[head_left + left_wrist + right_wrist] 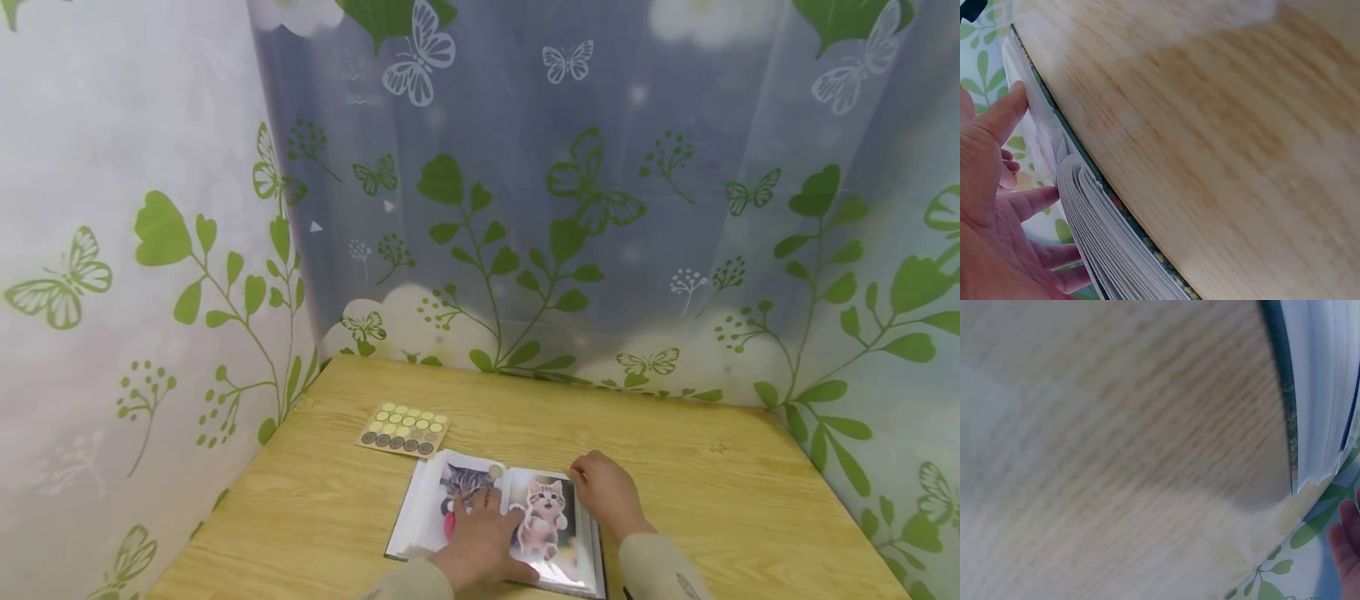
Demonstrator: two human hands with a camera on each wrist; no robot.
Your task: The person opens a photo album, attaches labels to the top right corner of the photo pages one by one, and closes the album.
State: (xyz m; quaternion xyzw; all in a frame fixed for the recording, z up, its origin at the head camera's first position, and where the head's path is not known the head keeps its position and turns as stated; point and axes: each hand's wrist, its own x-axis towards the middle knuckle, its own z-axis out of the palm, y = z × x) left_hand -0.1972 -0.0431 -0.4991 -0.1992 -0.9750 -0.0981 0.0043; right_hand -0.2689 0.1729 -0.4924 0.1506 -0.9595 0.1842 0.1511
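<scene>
An album (591, 521) lies open on the wooden table, with a grey tabby cat picture (468, 477) on its left page and an orange-striped kitten picture (543, 521) on its right. My left hand (483, 537) rests spread over the middle of the album and partly hides the left picture. In the left wrist view its fingers (1034, 203) reach over the stacked page edges. Bent at the fingers, my right hand (606, 490) is at the right page's upper outer corner; whether it pinches anything is hidden. A small round sticker (495, 472) is at the left picture's upper right.
A sheet of round stickers (405, 429), yellow with a dark row, lies beyond the album's upper left corner. The wooden table (697, 467) stretches to both sides. Curtains (510, 208) with leaves and butterflies stand along its back and sides.
</scene>
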